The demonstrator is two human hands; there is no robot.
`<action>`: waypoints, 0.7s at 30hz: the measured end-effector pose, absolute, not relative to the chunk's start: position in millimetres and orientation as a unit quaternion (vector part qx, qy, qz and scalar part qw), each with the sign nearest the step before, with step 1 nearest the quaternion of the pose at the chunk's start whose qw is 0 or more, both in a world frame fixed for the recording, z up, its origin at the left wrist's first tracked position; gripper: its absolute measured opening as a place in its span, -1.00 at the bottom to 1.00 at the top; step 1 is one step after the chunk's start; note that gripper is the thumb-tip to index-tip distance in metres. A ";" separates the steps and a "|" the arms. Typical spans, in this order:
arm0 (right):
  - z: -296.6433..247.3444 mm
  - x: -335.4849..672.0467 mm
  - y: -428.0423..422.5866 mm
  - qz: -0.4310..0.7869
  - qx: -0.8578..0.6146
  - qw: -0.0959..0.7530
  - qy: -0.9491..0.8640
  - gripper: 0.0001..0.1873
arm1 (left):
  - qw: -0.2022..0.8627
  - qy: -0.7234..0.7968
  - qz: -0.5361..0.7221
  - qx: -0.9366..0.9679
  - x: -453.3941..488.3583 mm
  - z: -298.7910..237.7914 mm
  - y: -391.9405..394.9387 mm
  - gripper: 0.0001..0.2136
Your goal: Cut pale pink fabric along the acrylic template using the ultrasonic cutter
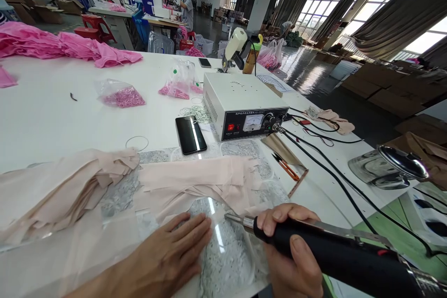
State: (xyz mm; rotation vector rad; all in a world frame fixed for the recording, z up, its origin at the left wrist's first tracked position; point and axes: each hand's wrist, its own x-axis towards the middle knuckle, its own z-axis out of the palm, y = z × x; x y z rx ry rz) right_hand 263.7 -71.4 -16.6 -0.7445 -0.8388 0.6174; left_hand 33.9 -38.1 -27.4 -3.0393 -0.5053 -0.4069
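My right hand (289, 247) is wrapped round the black handle of an ultrasonic welding gun (335, 251). Its metal tip points left, at the edge of pale pink fabric on a marbled, glossy mat (226, 260). My left hand (171, 251) lies flat with fingers stretched out, pressing on thin pale fabric just left of the tip. Beyond both hands lie layered pale pink fabric strips (195, 174). A heap of similar fabric pieces (66, 191) sits to the left. Whether the tip touches the cloth I cannot tell.
A white ultrasonic generator box (244, 93) stands behind the strips, with black cables running right. Beside it lie a black phone (191, 135) and an orange-handled cutter (288, 167). Bags of pink pieces (122, 95) and bright pink cloth (66, 44) lie farther back. A glass pot (384, 167) stands right.
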 end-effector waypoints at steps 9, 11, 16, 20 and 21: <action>-13.4 265.5 -72.1 0.282 -0.364 0.764 -0.452 -0.91 | -0.006 -0.169 -0.139 -0.976 33.5 -29.6 -38.8 -0.63; -13.8 265.8 -72.4 0.289 -0.367 0.759 -0.454 -0.92 | -0.012 -0.169 -0.148 -0.974 33.3 -29.4 -38.5 -0.63; -14.3 263.5 -68.6 0.287 -0.345 0.786 -0.425 -0.92 | -0.008 -0.167 -0.148 -0.975 34.2 -27.8 -38.2 -0.64; -14.3 260.0 -63.8 0.285 -0.343 0.787 -0.427 -0.93 | -0.006 -0.168 -0.142 -0.975 34.6 -27.8 -38.6 -0.63; -14.6 259.3 -63.3 0.286 -0.343 0.785 -0.429 -0.93 | -0.011 -0.170 -0.146 -0.975 34.4 -28.0 -38.7 -0.64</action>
